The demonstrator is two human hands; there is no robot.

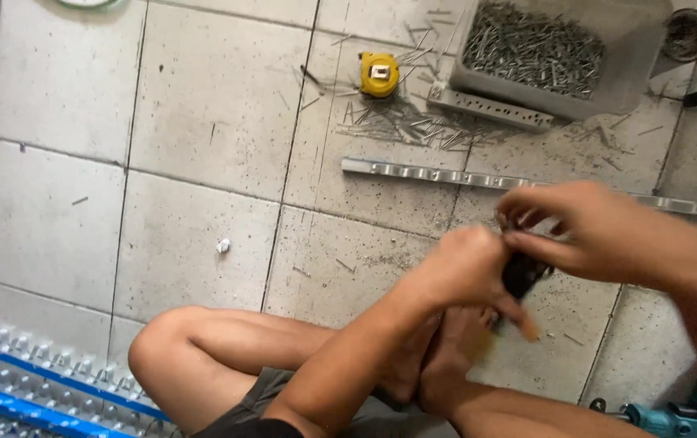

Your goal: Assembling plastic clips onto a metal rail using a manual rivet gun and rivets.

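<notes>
I sit cross-legged on a tiled floor. My left hand (466, 272) and my right hand (600, 231) meet above my feet, both closed around a small dark object (520, 276) held between them. What the dark object is cannot be made out; it is mostly hidden by my fingers and blurred. My right fingers pinch at its upper end. Just beyond my hands a long perforated metal strip (430, 172) lies flat on the floor.
A grey box full of nails (539, 49) stands at the back right, loose nails (401, 122) scattered before it. A yellow tape measure (378, 74) lies nearby. Blue-and-metal racks (32, 377) are at bottom left, a teal power tool (665, 418) at bottom right.
</notes>
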